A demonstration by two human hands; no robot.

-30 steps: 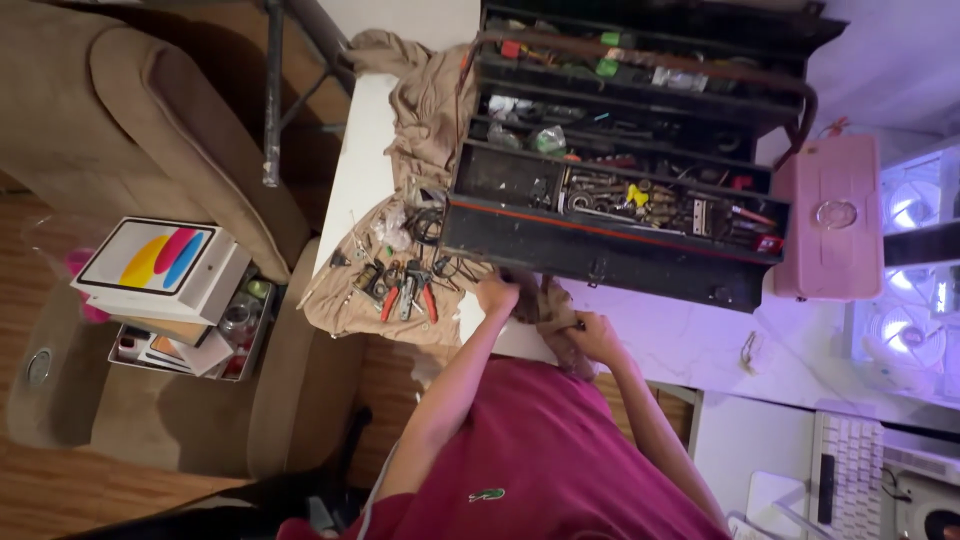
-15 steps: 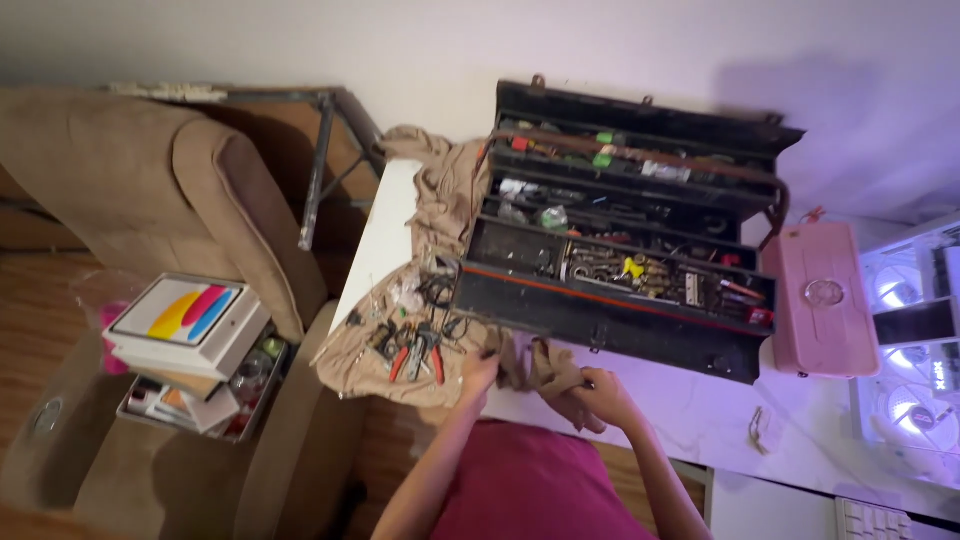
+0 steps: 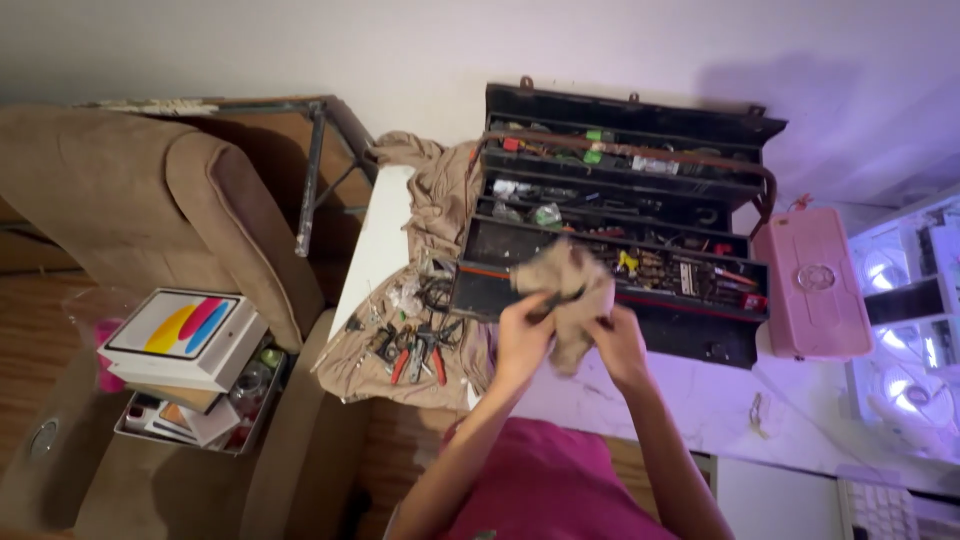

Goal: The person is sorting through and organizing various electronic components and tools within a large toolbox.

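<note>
— What's over on the left?

— A tan armchair (image 3: 150, 200), and in front of it a white box with a coloured swirl on its lid (image 3: 180, 335), stacked on a tray of small jars and bits (image 3: 245, 385). Behind the chair stands a dark metal frame (image 3: 310, 170).

— And on the table?

— A white table (image 3: 375, 250) with a beige cloth (image 3: 425, 200) draped down its left side. On the lower part of that cloth lie loose tools, among them red-handled pliers (image 3: 418, 362) and some dark cables (image 3: 432, 295).

— Where are the hands?

— Raised above the table's front edge, in front of the toolbox. The left hand (image 3: 522, 340) and the right hand (image 3: 620, 345) are both closed on a crumpled beige rag (image 3: 565, 290), one on each side. The rag bunches up between and above them, clear of the table. A dark, thin thing shows at the left fingers, against the rag; I cannot tell what it is.

— And the toolbox?

— A black metal toolbox (image 3: 620, 140), opened out in stepped trays full of small tools and hardware, standing just behind the hands.

— Further right?

— A pink case with a round clasp (image 3: 812, 285) just beside the toolbox, then white fans glowing purple (image 3: 905, 330) at the edge.
</note>
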